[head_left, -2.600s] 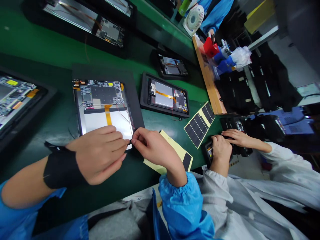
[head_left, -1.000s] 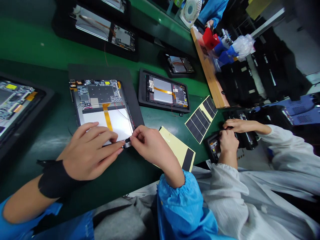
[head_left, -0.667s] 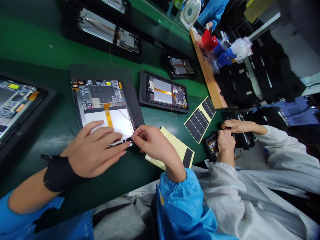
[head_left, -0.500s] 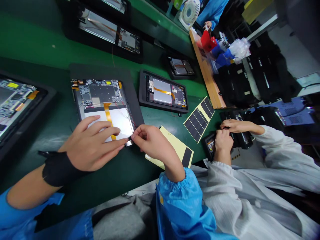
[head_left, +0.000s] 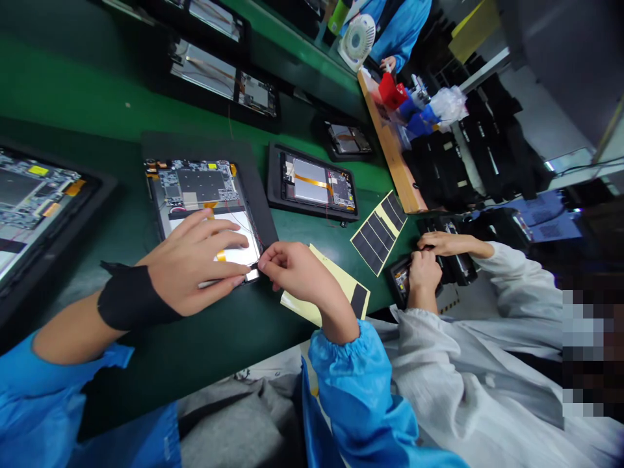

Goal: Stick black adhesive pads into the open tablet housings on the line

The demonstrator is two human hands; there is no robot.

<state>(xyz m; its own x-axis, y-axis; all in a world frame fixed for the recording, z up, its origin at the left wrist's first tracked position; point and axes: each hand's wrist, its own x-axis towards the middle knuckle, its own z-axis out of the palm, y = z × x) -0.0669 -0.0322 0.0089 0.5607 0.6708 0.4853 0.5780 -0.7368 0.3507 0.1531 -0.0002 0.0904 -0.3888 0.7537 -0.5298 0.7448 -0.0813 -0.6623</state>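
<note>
An opened tablet (head_left: 199, 185) with its circuit board and silver battery showing rests on a black foam pad (head_left: 258, 182). Over the battery lies my left hand (head_left: 195, 263), fingers spread, with a black band at the wrist. My right hand (head_left: 287, 266) pinches at the tablet's lower right corner, its thumb and forefinger on a small dark piece (head_left: 253, 266) too small to make out. The left fingertips nearly meet it there. Under my right forearm is a yellow backing sheet (head_left: 316, 304) with one black strip on it.
More opened devices lie on the green table, at the left (head_left: 36, 201), behind (head_left: 219, 78) and right of centre (head_left: 312, 182). A sheet of black stickers (head_left: 379, 234) lies farther right. Beside me, a person's hands (head_left: 426, 270) handle another device.
My left hand has shifted slightly up and right over the battery, covering more of the orange ribbon. My right hand stays pinched at the corner. The whole view has moved a little.
</note>
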